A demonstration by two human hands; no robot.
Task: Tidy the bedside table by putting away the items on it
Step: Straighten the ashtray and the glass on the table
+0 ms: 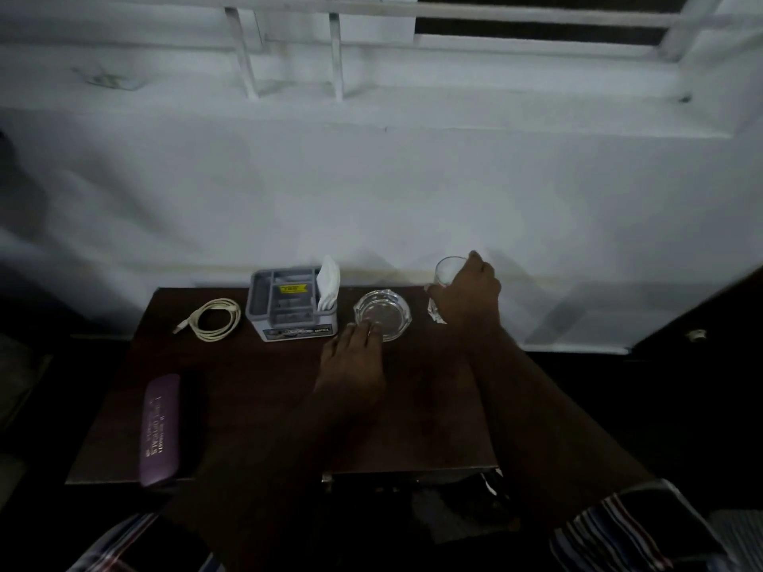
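Note:
On the dark wooden bedside table (pixel 256 406) a clear glass ashtray (pixel 386 311) sits near the back edge. My left hand (pixel 355 357) lies flat just in front of it, fingertips touching its near rim. My right hand (pixel 468 297) is wrapped around a clear drinking glass (pixel 446 272) at the table's back right corner. A grey organiser box (pixel 291 307) with white tissue (pixel 329 284) stands left of the ashtray. A coiled white cable (pixel 214 319) lies further left. A purple spectacle case (pixel 160 429) rests at the front left edge.
A white wall (pixel 371 200) rises right behind the table, with a barred window (pixel 454 31) above. Dark floor lies to the right and left. My striped sleeves (pixel 619 534) show at the bottom of the view.

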